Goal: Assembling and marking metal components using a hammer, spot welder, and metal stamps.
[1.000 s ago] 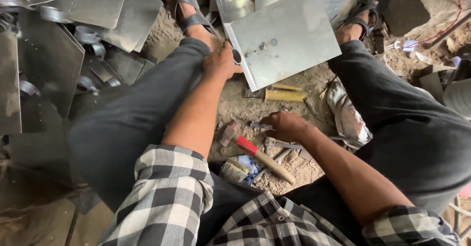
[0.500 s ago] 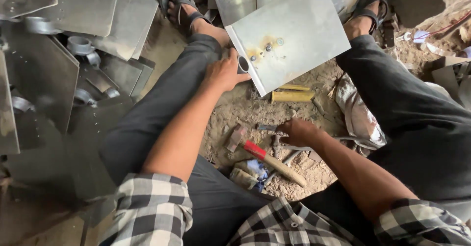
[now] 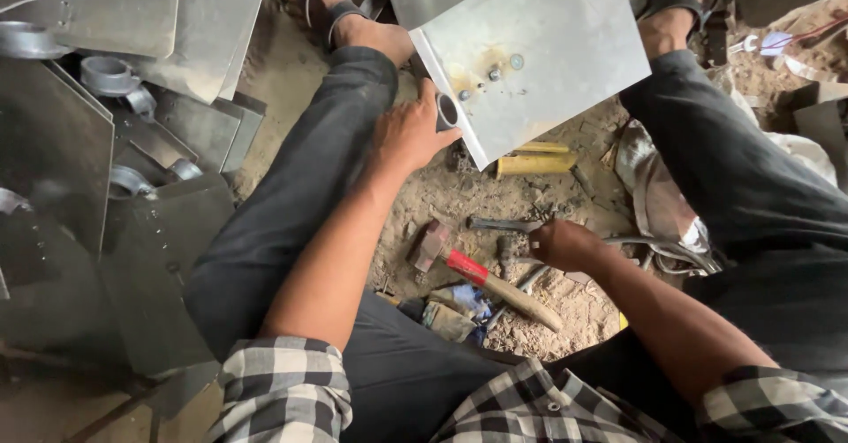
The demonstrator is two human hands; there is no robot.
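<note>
I sit on a dirt floor with my legs spread. My left hand [image 3: 408, 131] grips a short metal ring [image 3: 447, 112] fixed at the near left edge of a tilted sheet-metal plate [image 3: 552, 45] with small rivets near that edge. My right hand [image 3: 561, 242] is closed low over the dirt among small metal tools, next to a dark punch-like tool [image 3: 499, 224]; what it holds is hidden. A hammer [image 3: 477, 273] with a red collar and wooden handle lies on the ground between my hands.
Stacked sheet-metal plates with metal rings [image 3: 106, 125] lie to the left. A yellow bar [image 3: 533, 164] rests under the plate's near edge. A crumpled cloth and bag [image 3: 654, 196] lie by my right leg. Small packets [image 3: 455, 310] sit near the hammer handle.
The view has shifted so the plate sits higher. My right hand has moved slightly right and closed over the tools on the dirt. My left hand keeps its grip at the plate's edge.
</note>
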